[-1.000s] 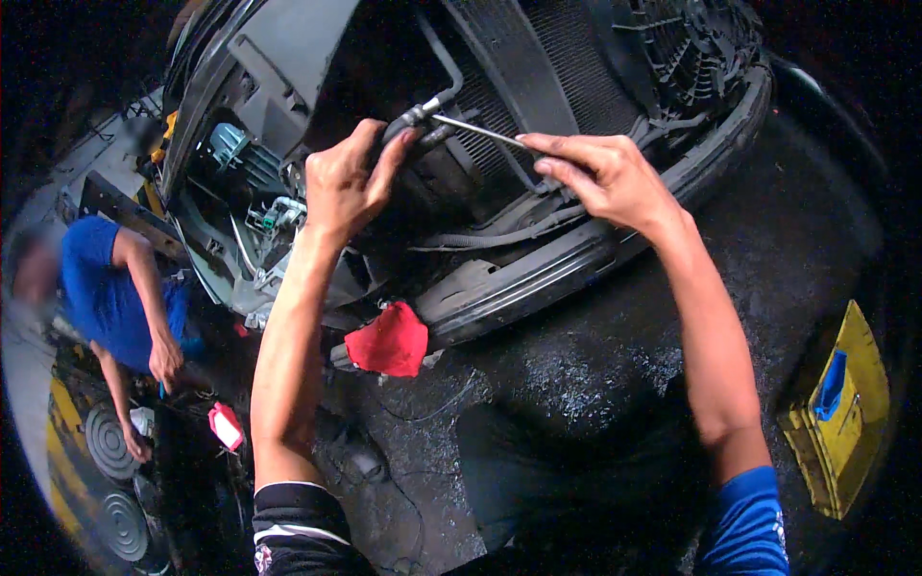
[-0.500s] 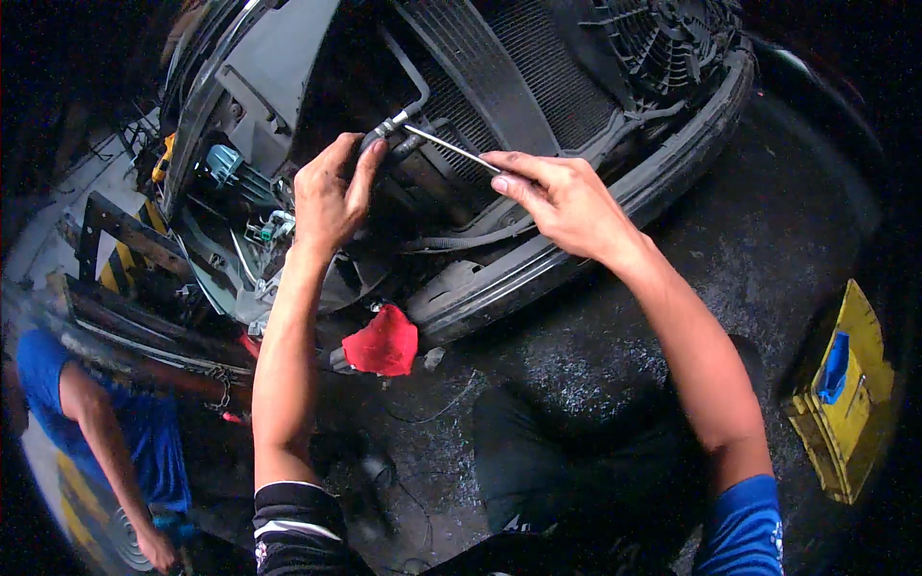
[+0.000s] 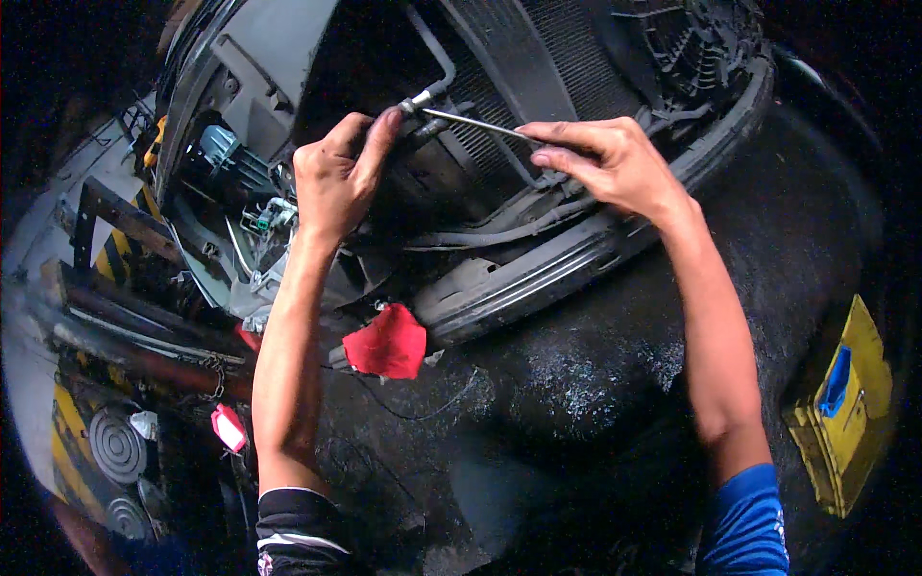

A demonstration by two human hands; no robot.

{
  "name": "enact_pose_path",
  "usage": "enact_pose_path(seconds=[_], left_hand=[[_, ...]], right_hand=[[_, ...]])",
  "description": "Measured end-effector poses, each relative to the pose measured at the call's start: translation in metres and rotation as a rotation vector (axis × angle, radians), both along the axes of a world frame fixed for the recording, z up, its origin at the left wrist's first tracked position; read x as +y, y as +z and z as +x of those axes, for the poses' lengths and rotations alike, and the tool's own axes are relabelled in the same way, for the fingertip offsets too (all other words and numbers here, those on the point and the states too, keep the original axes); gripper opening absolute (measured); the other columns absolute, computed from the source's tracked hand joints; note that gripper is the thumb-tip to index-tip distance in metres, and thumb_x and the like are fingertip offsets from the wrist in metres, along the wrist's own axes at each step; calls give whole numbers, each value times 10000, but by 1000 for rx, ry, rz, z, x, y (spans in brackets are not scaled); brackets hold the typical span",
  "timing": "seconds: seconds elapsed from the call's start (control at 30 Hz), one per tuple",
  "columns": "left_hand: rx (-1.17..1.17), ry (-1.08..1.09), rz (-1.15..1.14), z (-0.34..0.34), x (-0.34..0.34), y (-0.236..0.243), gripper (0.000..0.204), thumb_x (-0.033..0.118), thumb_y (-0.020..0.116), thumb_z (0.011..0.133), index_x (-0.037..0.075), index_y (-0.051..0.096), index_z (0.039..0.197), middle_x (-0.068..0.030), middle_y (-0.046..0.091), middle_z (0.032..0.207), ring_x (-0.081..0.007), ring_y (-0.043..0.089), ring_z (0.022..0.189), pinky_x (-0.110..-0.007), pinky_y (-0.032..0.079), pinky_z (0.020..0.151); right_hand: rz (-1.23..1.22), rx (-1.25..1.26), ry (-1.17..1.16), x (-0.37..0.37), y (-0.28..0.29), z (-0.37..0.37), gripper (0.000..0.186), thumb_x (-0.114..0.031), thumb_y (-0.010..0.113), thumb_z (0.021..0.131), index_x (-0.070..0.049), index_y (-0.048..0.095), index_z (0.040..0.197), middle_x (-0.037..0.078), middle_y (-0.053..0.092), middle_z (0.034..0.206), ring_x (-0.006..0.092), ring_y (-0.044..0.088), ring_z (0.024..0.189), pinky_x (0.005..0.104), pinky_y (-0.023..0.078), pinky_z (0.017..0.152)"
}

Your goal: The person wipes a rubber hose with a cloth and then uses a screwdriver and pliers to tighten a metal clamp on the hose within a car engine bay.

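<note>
A bent metal pipe comes down in front of the dusty radiator fins and ends in a bright fitting. My left hand is closed around the dark end just below this fitting, thumb on top. Between the thumb and fingers of my right hand is a thin metal rod, pointing left. Its tip is at the fitting, beside my left thumb; whether it touches cannot be made out. Any handle on the rod is hidden in my palm.
The car's bare front crossbar curves below my hands, and a fan sits at upper right. A red cloth hangs at the bar's left end. An open yellow case stands on the right. Yellow-black striped lift parts are at left.
Both hands and the car front appear slightly further right and up. The rod stays at the fitting. A person in blue at lower left has mostly gone from view, uncovering round lift pads.
</note>
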State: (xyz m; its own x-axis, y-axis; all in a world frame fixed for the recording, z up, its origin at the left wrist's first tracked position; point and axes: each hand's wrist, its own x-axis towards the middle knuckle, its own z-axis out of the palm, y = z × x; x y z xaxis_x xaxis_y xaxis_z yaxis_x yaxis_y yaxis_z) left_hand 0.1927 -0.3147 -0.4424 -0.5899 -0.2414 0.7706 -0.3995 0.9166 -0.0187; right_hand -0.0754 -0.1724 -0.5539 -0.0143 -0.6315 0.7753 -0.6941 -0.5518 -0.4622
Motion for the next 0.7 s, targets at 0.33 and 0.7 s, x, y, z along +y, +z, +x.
enact_pose_path(seconds=[0.33, 0.7], left_hand=[[34, 42, 5, -1, 4, -2, 271, 282, 756, 991, 36, 741, 877, -107, 500, 550, -111, 436, 475, -316, 384, 470], [81, 83, -46, -5, 9, -8, 260, 289, 777, 970, 45, 737, 891, -142, 506, 567, -221, 414, 469, -343, 396, 481]], right_hand=[[-200, 118, -13, -13, 8, -17, 310, -301, 750, 953, -90, 778, 1179, 171, 777, 1039, 342, 763, 860, 390, 610, 769], [-136, 98, -66, 0, 10, -8, 330, -338, 715, 975, -85, 774, 1179, 185, 750, 884, 352, 730, 775, 417, 579, 720]])
